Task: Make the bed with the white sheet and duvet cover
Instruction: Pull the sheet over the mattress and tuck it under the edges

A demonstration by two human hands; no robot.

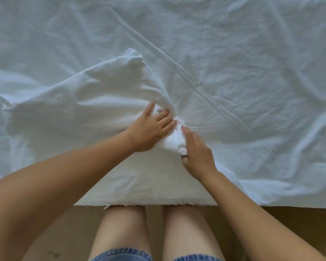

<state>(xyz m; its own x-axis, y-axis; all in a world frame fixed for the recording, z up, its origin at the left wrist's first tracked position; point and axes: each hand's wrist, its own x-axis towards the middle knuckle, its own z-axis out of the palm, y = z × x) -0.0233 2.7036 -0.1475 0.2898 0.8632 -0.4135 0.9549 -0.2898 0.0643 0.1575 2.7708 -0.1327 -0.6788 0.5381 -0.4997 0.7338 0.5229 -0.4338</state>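
Bed: the bed (pixel 282 201) fills the upper view, its near edge running straight across just in front of the person.
Sheet: a white sheet (pixel 252 63) lies spread over the whole bed, heavily wrinkled, and reaches the near edge.
Crease: a long raised fold (pixel 174 62) runs slantwise across the sheet from upper left to lower right, passing just beyond the hands.
Duvet cover: the brighter white duvet cover (pixel 73 102) lies in a loose heap on the sheet, left of centre. One corner sticks up at the far side, and its near part reaches down to the bed edge.
Bunch: part of the duvet cover is gathered into a tight wad (pixel 172 141) between the two hands.
Left hand: the left hand (pixel 149 130) lies on the cloth with straight fingers and the thumb spread, its fingertips pushed against the gathered folds and holding nothing.
Right hand: the right hand (pixel 199 153) has its fingers curled round the wad, gripping it from the right.
In the way: the heap and both forearms hide the sheet under them.
Around: bare legs (pixel 120 228) in denim shorts (pixel 120 256) stand on a brown floor (pixel 299 232), close against the bed edge.
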